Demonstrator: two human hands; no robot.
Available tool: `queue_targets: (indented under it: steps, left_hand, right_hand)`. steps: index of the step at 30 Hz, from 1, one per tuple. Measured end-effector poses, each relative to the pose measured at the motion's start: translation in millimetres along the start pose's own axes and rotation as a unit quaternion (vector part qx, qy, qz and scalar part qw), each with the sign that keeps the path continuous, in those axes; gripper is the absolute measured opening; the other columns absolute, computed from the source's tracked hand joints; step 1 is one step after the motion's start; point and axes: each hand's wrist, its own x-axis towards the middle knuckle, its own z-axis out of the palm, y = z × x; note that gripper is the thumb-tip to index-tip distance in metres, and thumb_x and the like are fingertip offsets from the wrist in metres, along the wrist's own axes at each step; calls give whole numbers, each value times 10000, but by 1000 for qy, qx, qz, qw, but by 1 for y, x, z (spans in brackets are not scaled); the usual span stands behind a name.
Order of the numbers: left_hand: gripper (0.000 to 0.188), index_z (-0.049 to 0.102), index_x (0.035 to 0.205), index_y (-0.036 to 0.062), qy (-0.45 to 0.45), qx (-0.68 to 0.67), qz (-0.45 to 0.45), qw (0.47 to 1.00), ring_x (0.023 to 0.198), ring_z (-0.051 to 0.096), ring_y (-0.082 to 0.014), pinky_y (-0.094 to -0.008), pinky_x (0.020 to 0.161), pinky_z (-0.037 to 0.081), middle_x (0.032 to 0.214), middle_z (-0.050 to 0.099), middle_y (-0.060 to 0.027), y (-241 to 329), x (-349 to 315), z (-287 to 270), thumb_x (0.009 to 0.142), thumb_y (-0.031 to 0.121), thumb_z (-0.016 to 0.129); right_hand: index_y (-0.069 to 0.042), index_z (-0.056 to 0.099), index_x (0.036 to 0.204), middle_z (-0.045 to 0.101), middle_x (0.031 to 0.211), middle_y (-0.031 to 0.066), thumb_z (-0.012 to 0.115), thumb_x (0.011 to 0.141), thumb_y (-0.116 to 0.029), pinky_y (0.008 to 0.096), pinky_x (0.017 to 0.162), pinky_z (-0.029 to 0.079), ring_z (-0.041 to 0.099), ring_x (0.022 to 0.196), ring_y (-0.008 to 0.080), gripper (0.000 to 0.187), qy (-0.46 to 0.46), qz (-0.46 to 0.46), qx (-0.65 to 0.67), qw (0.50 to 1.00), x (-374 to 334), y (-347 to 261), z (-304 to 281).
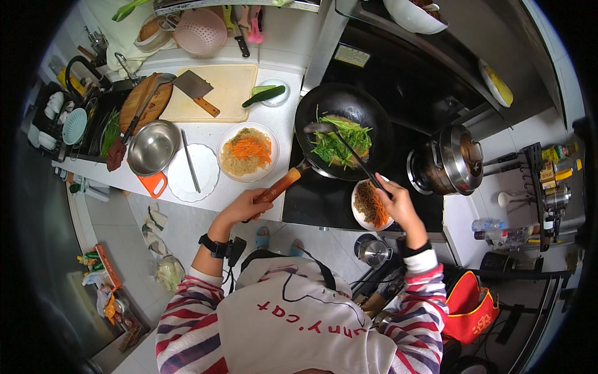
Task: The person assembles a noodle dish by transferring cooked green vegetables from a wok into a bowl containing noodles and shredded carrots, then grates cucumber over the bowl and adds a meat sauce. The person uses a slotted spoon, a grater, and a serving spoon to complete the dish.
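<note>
my left hand [252,204] is curled tight round the brown handle [283,184], my right [397,199] grips a long utensil [359,161] in the stovetop wok [367,103], chopped greens [355,136] in and looking barely wilted, cooking seemingly unfinished, plated carrot strips [251,148] outside.
</note>
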Motion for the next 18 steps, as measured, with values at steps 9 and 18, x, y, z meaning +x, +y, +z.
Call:
queue_targets:
  steps: [9,18]
  left_hand:
    - [296,565,1083,25,15,-23,-9,1000,481,458,-66,-203,432,347,638,512,11,3,1,2,834,166,640]
    - [280,560,1086,38,17,-34,-13,999,474,450,-59,-197,426,337,631,501,20,3,1,4,844,164,624]
  right_hand:
    - [-47,569,1195,563,767,213,611,829,-93,380,628,460,574,691,358,371,114,94,-47,988,21,8,-6]
    - [-115,590,1196,561,781,153,612,819,-122,401,596,473,581,659,342,377,-14,34,-144,989,1,-8,-14]
